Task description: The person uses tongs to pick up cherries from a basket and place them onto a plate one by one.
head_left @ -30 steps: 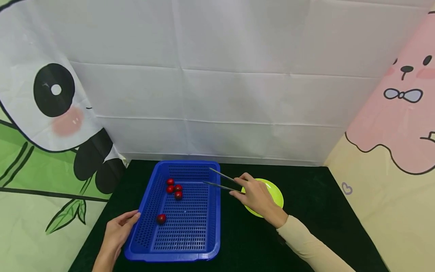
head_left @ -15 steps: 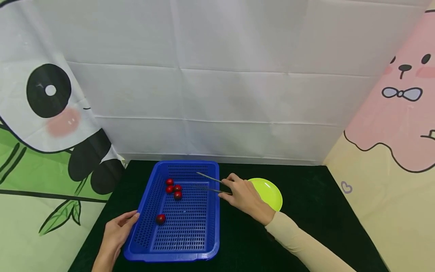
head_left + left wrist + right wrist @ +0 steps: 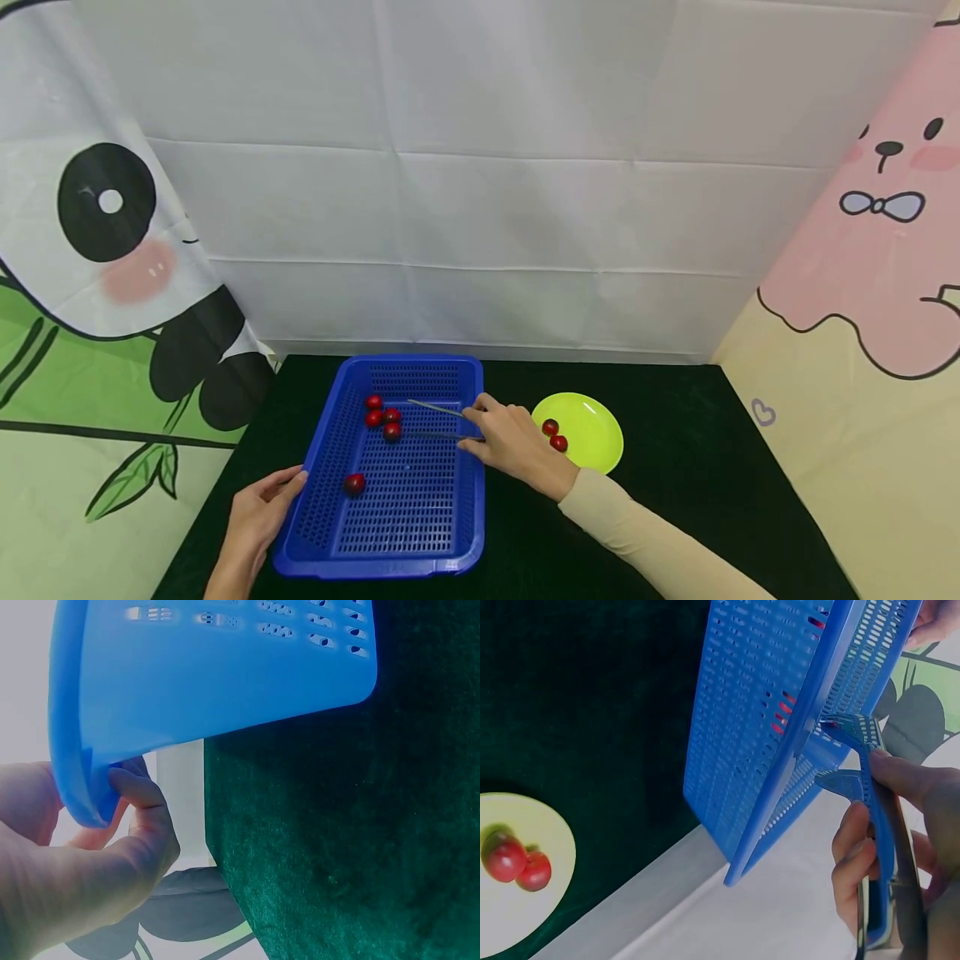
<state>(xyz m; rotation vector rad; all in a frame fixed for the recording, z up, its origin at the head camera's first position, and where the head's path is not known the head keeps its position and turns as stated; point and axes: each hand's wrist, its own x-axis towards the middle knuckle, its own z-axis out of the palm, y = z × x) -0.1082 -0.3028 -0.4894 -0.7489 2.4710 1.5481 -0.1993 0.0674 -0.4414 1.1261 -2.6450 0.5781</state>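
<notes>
A blue perforated plastic basket [image 3: 408, 521] holds several cherry tomatoes [image 3: 392, 432], most grouped toward its back left and one nearer the front. My left hand [image 3: 255, 512] pinches the basket's left rim, thumb and fingers on either side of it, as the left wrist view shows. In my right hand [image 3: 517, 442] are metal tongs [image 3: 437, 408], their two arms spread apart with nothing between them. The tongs reach over the right rim into the basket, tips just right of the grouped tomatoes. Behind that hand, two cherry tomatoes [image 3: 504, 859] lie on a yellow-green plate [image 3: 592, 417].
Dark green cloth [image 3: 675, 467] covers the table under basket and plate. A pale fabric backdrop [image 3: 495, 208] rises along the back edge, with printed cartoon panels at both sides.
My right hand has moved left with the tongs, from over the plate to over the basket's right rim. The plate's two tomatoes have come into sight. My left hand stays put.
</notes>
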